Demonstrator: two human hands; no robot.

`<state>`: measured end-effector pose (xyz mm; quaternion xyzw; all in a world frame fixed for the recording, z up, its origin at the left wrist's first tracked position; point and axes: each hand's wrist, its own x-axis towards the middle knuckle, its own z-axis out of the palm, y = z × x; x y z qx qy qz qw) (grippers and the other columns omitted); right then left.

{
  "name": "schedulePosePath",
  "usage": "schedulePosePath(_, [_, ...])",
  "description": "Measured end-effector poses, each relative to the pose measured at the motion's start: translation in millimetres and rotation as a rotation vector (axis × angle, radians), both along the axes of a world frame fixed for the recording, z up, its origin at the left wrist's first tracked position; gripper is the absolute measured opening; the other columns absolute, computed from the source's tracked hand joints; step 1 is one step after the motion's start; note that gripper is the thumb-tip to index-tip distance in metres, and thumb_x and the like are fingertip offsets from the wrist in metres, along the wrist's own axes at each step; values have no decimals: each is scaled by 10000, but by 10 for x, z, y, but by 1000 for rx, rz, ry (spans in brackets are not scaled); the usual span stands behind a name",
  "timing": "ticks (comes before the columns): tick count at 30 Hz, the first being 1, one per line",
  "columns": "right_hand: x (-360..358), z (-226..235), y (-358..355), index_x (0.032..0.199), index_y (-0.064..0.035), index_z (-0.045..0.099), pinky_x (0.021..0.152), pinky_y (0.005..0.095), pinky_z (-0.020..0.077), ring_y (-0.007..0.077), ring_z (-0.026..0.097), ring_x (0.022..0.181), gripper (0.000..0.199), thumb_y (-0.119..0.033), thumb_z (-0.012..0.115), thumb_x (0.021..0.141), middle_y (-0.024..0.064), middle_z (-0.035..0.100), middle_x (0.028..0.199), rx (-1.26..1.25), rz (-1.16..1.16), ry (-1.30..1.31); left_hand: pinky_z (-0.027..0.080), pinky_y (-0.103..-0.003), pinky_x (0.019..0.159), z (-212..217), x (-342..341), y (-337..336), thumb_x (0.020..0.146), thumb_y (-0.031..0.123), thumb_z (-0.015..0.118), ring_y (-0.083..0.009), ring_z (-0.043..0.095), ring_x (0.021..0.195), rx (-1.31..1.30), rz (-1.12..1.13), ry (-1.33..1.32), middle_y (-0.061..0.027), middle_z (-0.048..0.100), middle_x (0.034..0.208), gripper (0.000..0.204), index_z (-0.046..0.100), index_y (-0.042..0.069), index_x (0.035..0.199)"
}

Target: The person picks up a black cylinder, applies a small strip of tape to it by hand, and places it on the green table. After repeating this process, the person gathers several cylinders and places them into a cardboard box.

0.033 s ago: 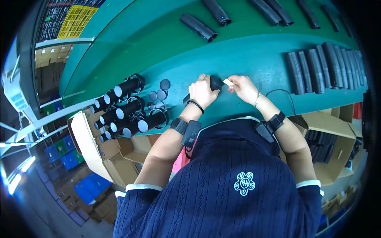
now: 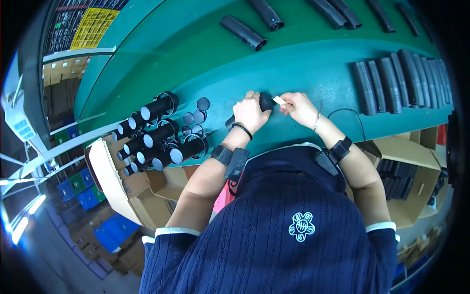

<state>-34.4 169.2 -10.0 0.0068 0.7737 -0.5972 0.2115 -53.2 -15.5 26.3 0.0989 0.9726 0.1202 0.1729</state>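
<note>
Near the table's front edge, my left hand [image 2: 251, 114] is wrapped round a black tube [image 2: 267, 102]. The tube's wider round end sticks out to the right of my fingers, and its other end shows below my hand. Close by on the right, my right hand [image 2: 299, 108] pinches a small flat cream-coloured strip [image 2: 279, 100] between thumb and fingers. The strip points at the tube's round end; whether they touch I cannot tell. What the strip is made of is too small to make out.
Left of my hands, several black cylinders with pale round ends [image 2: 152, 139] lie stacked beside loose round caps [image 2: 199, 116]. A row of black tubes [image 2: 391, 84] lies right; others [image 2: 243, 32] lie farther back. A black cable [image 2: 350, 110] runs off the edge above cardboard boxes [image 2: 409, 152].
</note>
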Motion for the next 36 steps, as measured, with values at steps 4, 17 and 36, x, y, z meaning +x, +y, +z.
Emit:
schedulePosePath(4, [-44,58,-4,849,-36,666,688,419,519,318,657,716,116,-101,571,863,157,663,766,147,113,18,540,-441,717,-121,-10,102,614,307,792,-340,664,816,-56,-46,-2,-121,633,1021,538,653,35,1057])
schedulePosePath(17, [-83,-29,20,959,-93,700,754,474,517,373,647,836,157,-146,577,876,192,667,853,356,202,39,542,-445,703,-219,-49,186,625,301,785,-345,664,808,-141,-60,-65,-124,624,1032,497,639,38,1021])
schedulePosePath(36, [-90,-41,15,898,-76,678,773,481,505,370,642,871,132,-140,567,866,175,666,864,402,239,67,542,-442,691,-256,-53,177,613,273,784,-340,663,787,-103,-59,-14,-124,630,982,393,639,57,907])
